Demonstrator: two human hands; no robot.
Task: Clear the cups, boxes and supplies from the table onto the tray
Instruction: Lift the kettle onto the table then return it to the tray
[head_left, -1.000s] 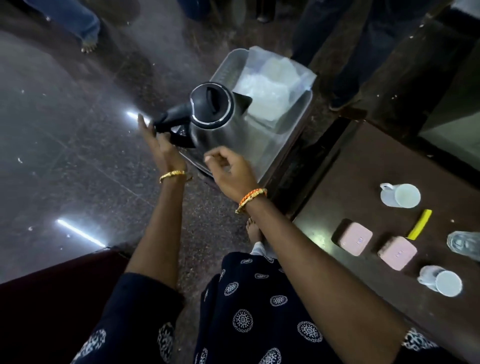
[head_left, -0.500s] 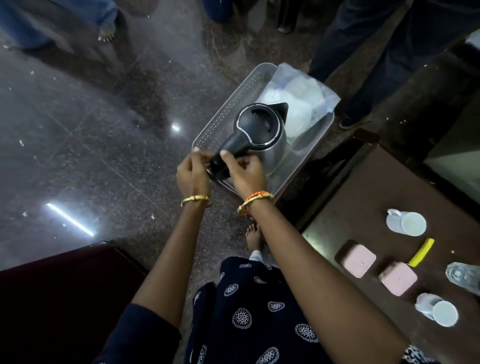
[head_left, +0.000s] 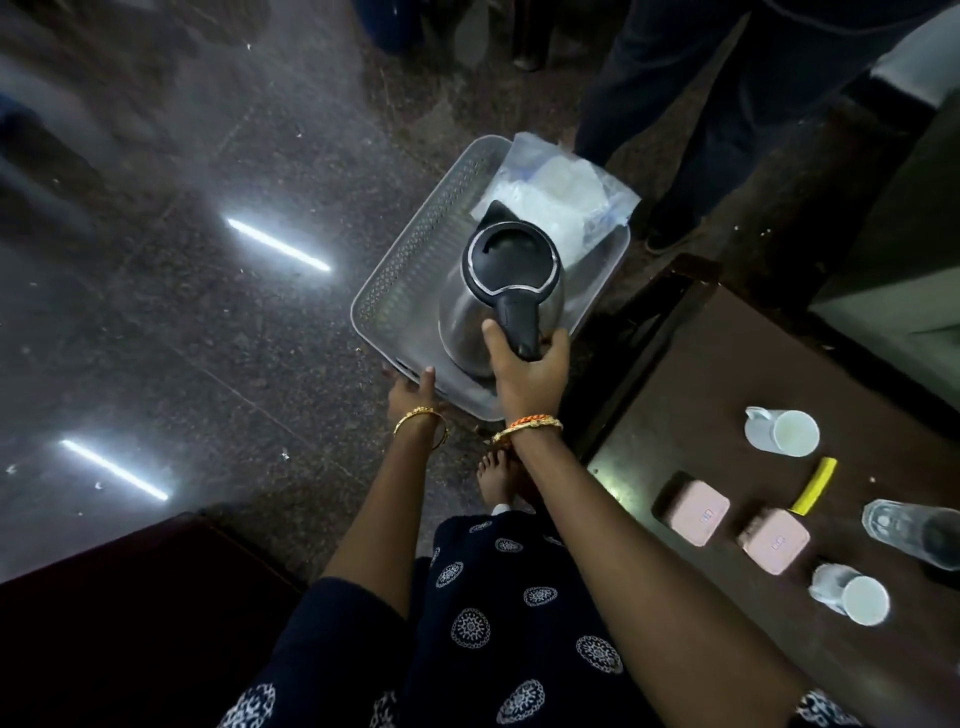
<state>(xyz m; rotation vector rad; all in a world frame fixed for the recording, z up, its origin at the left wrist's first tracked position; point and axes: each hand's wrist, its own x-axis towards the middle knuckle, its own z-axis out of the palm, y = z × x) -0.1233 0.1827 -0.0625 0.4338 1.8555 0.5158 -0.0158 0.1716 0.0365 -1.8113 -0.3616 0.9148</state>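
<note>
Plainly, the layout first:
Tray: the grey perforated tray (head_left: 415, 244) sits on the dark floor ahead of the person, just left of the brown table (head_left: 701, 374); a steel kettle (head_left: 501, 291) stands in it, with a clear plastic bag (head_left: 561, 202) of white contents at its far end.
Right hand: the right hand (head_left: 530, 371) has thumb and fingers curled round the kettle's black handle, which points back toward the wrist — spout away.
Left hand: the left hand (head_left: 410, 389) rests at the tray's near corner; whether its fingers hook the rim or only touch it I cannot tell, since they are largely hidden below the edge.
Things left on the table: a white cup (head_left: 782, 432) farthest off, a yellow strip (head_left: 814, 486), two pink boxes (head_left: 698, 512) and (head_left: 774, 540), a glass (head_left: 909, 532), and a second white cup (head_left: 852, 597) nearest the body.
Key relation: all of these lie to the right of and behind both hands, well apart from the tray — the right hand is the nearer one and would need to let go of the handle and swing back.
Long axis: the yellow strip runs diagonally, its near end toward the boxes.
Hard to see: the glass is cut by the right edge; the bag's contents are unclear; the table's far end runs into shadow.
</note>
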